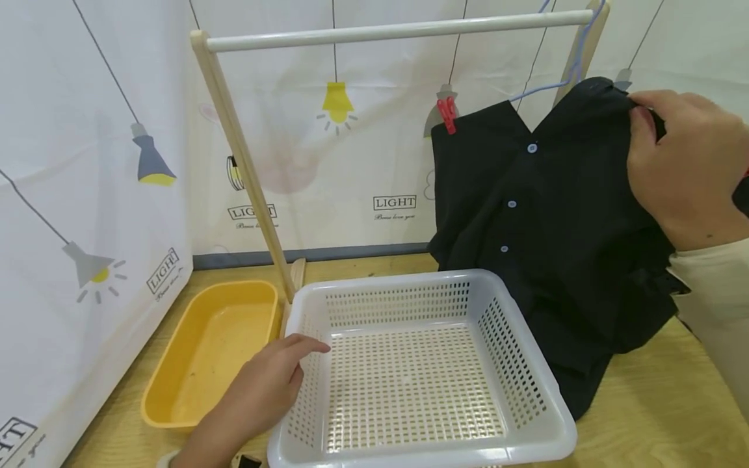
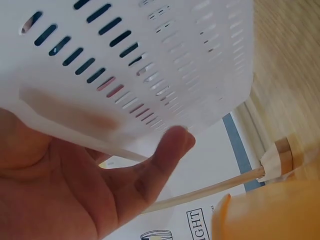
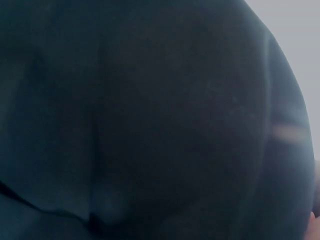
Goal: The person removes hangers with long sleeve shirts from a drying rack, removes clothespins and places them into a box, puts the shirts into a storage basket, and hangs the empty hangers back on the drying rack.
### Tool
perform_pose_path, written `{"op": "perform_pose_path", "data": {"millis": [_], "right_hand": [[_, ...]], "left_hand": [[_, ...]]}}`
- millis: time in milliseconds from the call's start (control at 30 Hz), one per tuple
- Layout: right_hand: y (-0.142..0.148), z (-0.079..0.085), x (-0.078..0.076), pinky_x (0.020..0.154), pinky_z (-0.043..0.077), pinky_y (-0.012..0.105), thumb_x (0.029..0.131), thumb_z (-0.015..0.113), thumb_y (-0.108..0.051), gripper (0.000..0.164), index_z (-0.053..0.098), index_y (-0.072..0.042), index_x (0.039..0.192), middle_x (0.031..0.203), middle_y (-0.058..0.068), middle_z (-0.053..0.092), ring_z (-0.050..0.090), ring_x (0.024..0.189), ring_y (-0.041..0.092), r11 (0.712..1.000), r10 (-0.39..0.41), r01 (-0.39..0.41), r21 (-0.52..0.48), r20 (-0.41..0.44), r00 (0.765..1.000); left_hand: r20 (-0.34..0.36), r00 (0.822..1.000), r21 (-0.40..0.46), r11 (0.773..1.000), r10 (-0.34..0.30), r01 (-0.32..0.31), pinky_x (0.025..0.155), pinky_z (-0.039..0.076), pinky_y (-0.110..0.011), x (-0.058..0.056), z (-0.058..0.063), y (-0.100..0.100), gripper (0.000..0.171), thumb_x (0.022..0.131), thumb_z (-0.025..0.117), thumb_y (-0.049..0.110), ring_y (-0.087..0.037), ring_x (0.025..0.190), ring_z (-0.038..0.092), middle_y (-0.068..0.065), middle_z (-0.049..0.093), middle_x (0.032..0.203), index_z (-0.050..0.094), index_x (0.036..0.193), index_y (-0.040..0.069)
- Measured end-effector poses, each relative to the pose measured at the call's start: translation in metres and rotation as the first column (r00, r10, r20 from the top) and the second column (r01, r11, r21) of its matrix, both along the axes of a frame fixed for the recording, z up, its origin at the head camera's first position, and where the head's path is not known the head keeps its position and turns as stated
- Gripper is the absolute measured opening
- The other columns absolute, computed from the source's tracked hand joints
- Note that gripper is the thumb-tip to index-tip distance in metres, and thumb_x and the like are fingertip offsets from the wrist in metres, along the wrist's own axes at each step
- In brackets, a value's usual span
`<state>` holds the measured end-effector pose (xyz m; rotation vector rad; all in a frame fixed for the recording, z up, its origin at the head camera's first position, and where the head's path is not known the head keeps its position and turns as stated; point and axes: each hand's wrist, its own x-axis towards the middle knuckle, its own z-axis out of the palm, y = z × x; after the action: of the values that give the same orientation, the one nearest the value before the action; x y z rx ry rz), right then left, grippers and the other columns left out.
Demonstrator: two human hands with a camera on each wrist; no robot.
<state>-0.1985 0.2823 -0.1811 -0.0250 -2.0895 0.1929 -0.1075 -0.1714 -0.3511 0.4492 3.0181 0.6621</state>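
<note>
A black button-up shirt [image 1: 562,214] hangs on a blue wire hanger [image 1: 544,90] at the right of the rack, its lower part bunched behind the basket. A red clothespin [image 1: 447,115] clips its left shoulder. My right hand [image 1: 690,162] pinches the other shoulder between thumb and fingers; whether a clip is under them is hidden. Dark cloth fills most of the right wrist view. Over the left rim of a white plastic basket [image 1: 415,390] lies my left hand [image 1: 263,383], fingers loosely bent. In the left wrist view its thumb [image 2: 172,147] is outside the basket wall.
A wooden rack with a white top rail [image 1: 398,34] stands behind the basket. Left of the basket sits a yellow tray [image 1: 213,351] on the wooden table [image 1: 661,403]. A printed curtain [image 1: 304,130] closes off the back and left.
</note>
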Motion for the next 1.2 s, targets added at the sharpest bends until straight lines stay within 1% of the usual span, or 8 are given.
{"op": "perform_pose_path", "data": {"millis": [67, 300, 500, 867, 967, 1067, 1133, 1200], "right_hand": [[0.001, 0.001, 0.002, 0.095, 0.048, 0.065, 0.108, 0.036, -0.031, 0.045, 0.063, -0.005, 0.133, 0.124, 0.029, 0.065, 0.061, 0.108, 0.052, 1.000, -0.018, 0.019, -0.017, 0.010, 1.000], [-0.003, 0.007, 0.017, 0.109, 0.040, 0.060, 0.108, 0.026, -0.036, 0.051, 0.051, -0.014, 0.146, 0.141, 0.023, 0.056, 0.054, 0.125, 0.048, 0.981, -0.110, 0.135, -0.138, 0.177, 0.978], [0.003, 0.002, 0.023, 0.109, 0.040, 0.058, 0.107, 0.035, -0.034, 0.047, 0.058, -0.010, 0.140, 0.136, 0.024, 0.060, 0.055, 0.121, 0.048, 0.970, -0.043, 0.063, -0.235, 0.090, 0.995], [0.009, -0.012, 0.028, 0.106, 0.045, 0.056, 0.106, 0.036, -0.042, 0.047, 0.061, -0.016, 0.137, 0.132, 0.021, 0.063, 0.060, 0.113, 0.050, 0.976, 0.036, -0.037, -0.216, -0.008, 0.999], [0.004, -0.012, 0.031, 0.107, 0.047, 0.036, 0.106, 0.036, -0.043, 0.046, 0.063, -0.019, 0.135, 0.129, 0.020, 0.065, 0.062, 0.108, 0.050, 0.973, 0.073, -0.084, -0.214, -0.062, 0.995], [-0.005, -0.011, 0.036, 0.102, 0.040, 0.013, 0.106, 0.039, -0.040, 0.043, 0.065, -0.018, 0.133, 0.126, 0.020, 0.066, 0.064, 0.103, 0.051, 0.971, 0.137, -0.158, -0.180, -0.123, 0.983], [-0.012, -0.012, 0.039, 0.100, 0.038, 0.010, 0.105, 0.042, -0.037, 0.041, 0.067, -0.016, 0.131, 0.124, 0.021, 0.067, 0.064, 0.102, 0.050, 0.968, 0.180, -0.201, -0.149, -0.144, 0.973], [-0.020, -0.014, 0.042, 0.100, 0.037, 0.007, 0.104, 0.046, -0.031, 0.038, 0.069, -0.009, 0.126, 0.119, 0.024, 0.069, 0.065, 0.100, 0.050, 0.952, 0.272, -0.290, -0.094, -0.161, 0.949]], "left_hand": [[0.007, 1.000, -0.020, 1.000, -0.003, 0.003, 0.094, 0.055, -0.042, 0.000, 0.001, 0.000, 0.039, 0.090, 0.061, -0.003, -0.017, 0.107, 0.065, 0.006, 0.069, 0.120, 0.071, 0.114, 0.025], [-0.021, 0.999, -0.042, 0.998, -0.041, 0.041, 0.092, 0.055, -0.041, 0.004, 0.003, -0.003, 0.042, 0.088, 0.061, -0.006, -0.015, 0.106, 0.066, 0.007, 0.070, 0.117, 0.071, 0.115, 0.025], [-0.025, 0.998, -0.050, 0.998, -0.050, 0.049, 0.085, 0.056, -0.039, 0.006, 0.005, -0.002, 0.044, 0.088, 0.060, -0.006, -0.015, 0.100, 0.066, 0.004, 0.072, 0.114, 0.071, 0.117, 0.025], [-0.016, 1.000, -0.042, 0.999, -0.015, 0.014, 0.085, 0.057, -0.039, 0.008, 0.005, -0.005, 0.038, 0.091, 0.061, -0.002, -0.016, 0.101, 0.067, 0.002, 0.072, 0.116, 0.071, 0.118, 0.024], [-0.028, 1.000, -0.039, 0.999, -0.010, 0.009, 0.088, 0.056, -0.041, 0.008, 0.003, -0.005, 0.039, 0.092, 0.059, -0.002, -0.018, 0.105, 0.066, 0.003, 0.071, 0.117, 0.071, 0.119, 0.024], [-0.038, 0.999, -0.046, 0.999, -0.008, 0.007, 0.089, 0.055, -0.042, 0.008, 0.000, -0.005, 0.040, 0.092, 0.057, -0.001, -0.020, 0.108, 0.066, 0.004, 0.071, 0.118, 0.070, 0.121, 0.023], [-0.040, 0.999, -0.052, 0.999, -0.007, 0.005, 0.086, 0.055, -0.041, 0.008, -0.001, -0.005, 0.039, 0.093, 0.055, 0.000, -0.020, 0.108, 0.065, 0.005, 0.070, 0.118, 0.070, 0.121, 0.024], [-0.041, 0.999, -0.056, 0.998, -0.004, 0.002, 0.081, 0.054, -0.038, 0.006, -0.002, -0.004, 0.037, 0.095, 0.054, 0.003, -0.018, 0.106, 0.065, 0.006, 0.070, 0.118, 0.070, 0.121, 0.024]]}}
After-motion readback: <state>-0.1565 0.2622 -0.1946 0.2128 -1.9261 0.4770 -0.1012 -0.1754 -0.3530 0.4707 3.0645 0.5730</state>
